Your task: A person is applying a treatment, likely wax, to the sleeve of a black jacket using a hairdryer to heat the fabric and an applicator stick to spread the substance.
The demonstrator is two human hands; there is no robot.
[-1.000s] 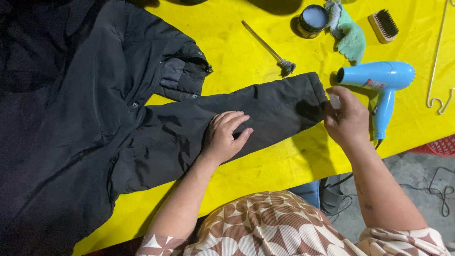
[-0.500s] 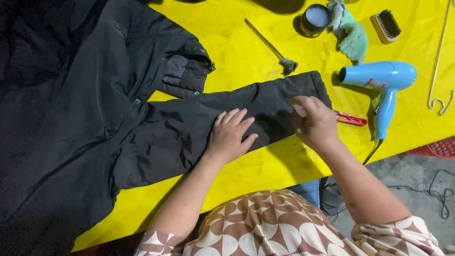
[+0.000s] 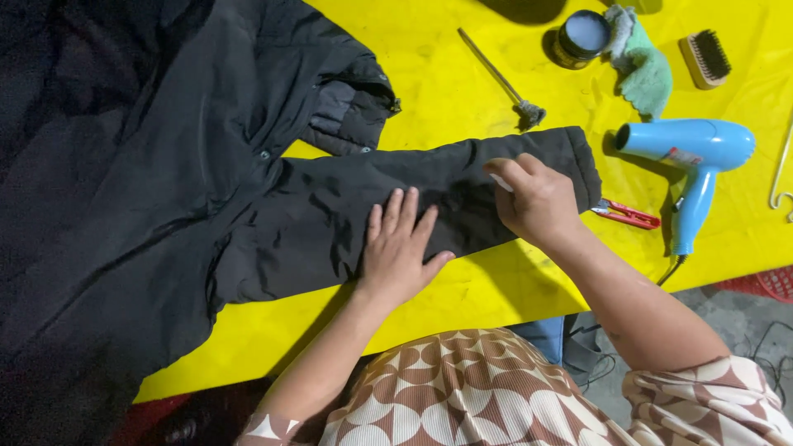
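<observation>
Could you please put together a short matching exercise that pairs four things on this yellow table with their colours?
Things:
1. hair dryer
2. jacket sleeve, under the left hand and right hand
3. cloth
4. thread snips

Colours:
A. red
B. black
C. light blue
D. pale green

Pairs: 1-C, 2-B, 3-D, 4-A

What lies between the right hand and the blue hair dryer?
In the head view, small red snips lie on the yellow table between the right hand and the blue hair dryer.
</observation>
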